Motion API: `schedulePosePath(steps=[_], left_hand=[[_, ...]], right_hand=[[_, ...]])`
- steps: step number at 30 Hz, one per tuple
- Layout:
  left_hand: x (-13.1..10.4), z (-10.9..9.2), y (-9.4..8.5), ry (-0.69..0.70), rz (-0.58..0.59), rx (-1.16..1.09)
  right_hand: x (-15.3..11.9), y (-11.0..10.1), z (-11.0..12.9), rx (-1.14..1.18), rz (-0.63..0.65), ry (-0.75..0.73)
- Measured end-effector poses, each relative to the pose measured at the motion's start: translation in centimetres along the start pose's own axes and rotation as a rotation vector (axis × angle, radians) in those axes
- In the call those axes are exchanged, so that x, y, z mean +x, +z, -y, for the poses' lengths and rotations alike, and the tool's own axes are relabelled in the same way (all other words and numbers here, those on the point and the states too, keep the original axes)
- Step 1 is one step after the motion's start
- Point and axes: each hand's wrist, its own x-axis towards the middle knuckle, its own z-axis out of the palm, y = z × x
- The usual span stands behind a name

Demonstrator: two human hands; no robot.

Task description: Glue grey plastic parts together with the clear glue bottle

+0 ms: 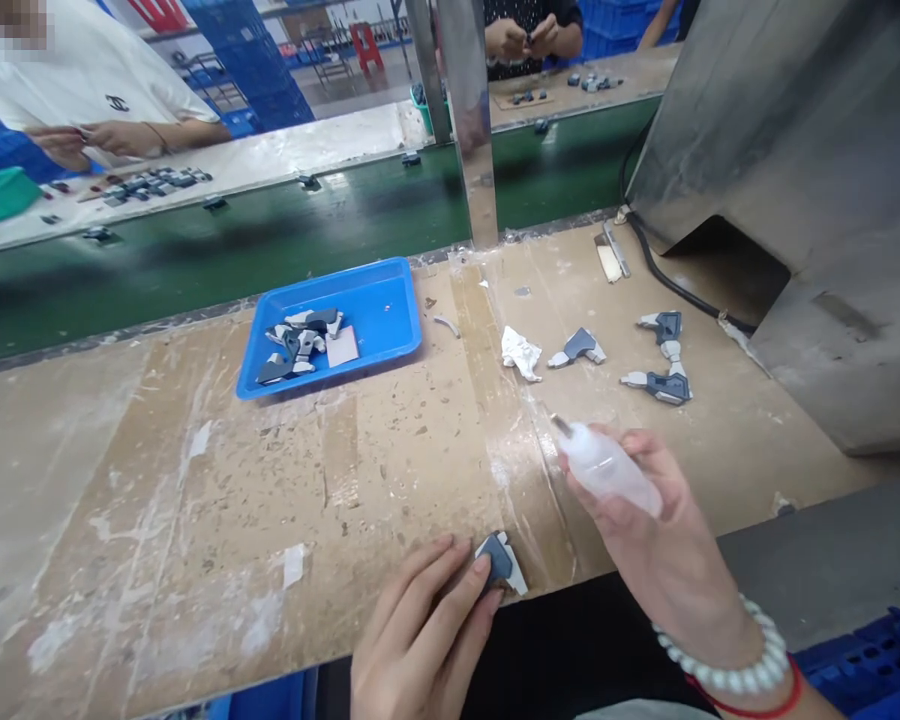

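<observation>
My left hand [420, 630] pinches a small grey and white plastic part [501, 563] at the near edge of the workbench [195, 500]. My right hand [660, 530] grips a translucent squeeze bottle [607, 468], its metal nozzle pointing up and left, a little above and to the right of the part. A bead bracelet [742, 660] sits on the right wrist.
A blue tray [390, 310] with several grey parts lies at mid-bench. Three similar parts [579, 348] [664, 325] [660, 385] and crumpled paper [521, 352] lie right of it. A metal machine housing [810, 180] fills the right. A green conveyor [270, 230] runs behind; other people work beyond.
</observation>
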Motion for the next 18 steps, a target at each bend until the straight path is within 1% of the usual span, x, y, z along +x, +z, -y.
schedulePosePath(steps=[2, 3, 4, 6, 8, 10, 11, 12, 14, 16, 17, 18], left_hand=[[-0.4, 0.4, 0.3, 0.055, 0.0, 0.028], [-0.5, 0.6, 0.4, 0.085, -0.005, 0.035], [-0.4, 0.8, 0.4, 0.104, -0.012, 0.04], [-0.2, 0.9, 0.4, 0.09, -0.039, 0.035], [0.2, 0.8, 0.2, 0.039, -0.069, 0.015], [0.5, 0.6, -0.1, 0.031, -0.085, -0.009], [0.7, 0.4, -0.2, 0.047, -0.09, -0.016], [0.9, 0.3, -0.3, 0.065, -0.092, -0.021], [1.1, -0.1, -0.4, 0.076, -0.117, -0.033], [1.3, -0.6, -0.7, 0.064, -0.159, -0.044], [1.4, -0.9, -0.8, 0.064, -0.183, -0.038], [1.5, -1.3, -1.0, 0.073, -0.203, -0.021]], right_hand=[[0.4, -0.6, 0.9, 0.065, 0.046, 0.171], [0.5, -0.9, 1.3, 0.048, 0.059, 0.21], [0.7, -1.2, 1.5, -0.004, 0.052, 0.205], [0.9, -1.7, 1.6, -0.177, 0.0, 0.09], [1.1, -2.1, 1.4, -0.43, -0.103, -0.114], [1.5, -2.3, 1.1, -0.734, -0.188, -0.306], [1.7, -2.4, 1.0, -0.871, -0.207, -0.356], [1.9, -2.6, 0.9, -0.975, -0.211, -0.369], [2.2, -3.0, 0.8, -1.061, -0.178, -0.323], [2.1, -3.4, 0.9, -1.041, -0.142, -0.303], [1.8, -3.6, 1.0, -1.024, -0.127, -0.348], [1.4, -3.7, 1.1, -1.0, -0.129, -0.443]])
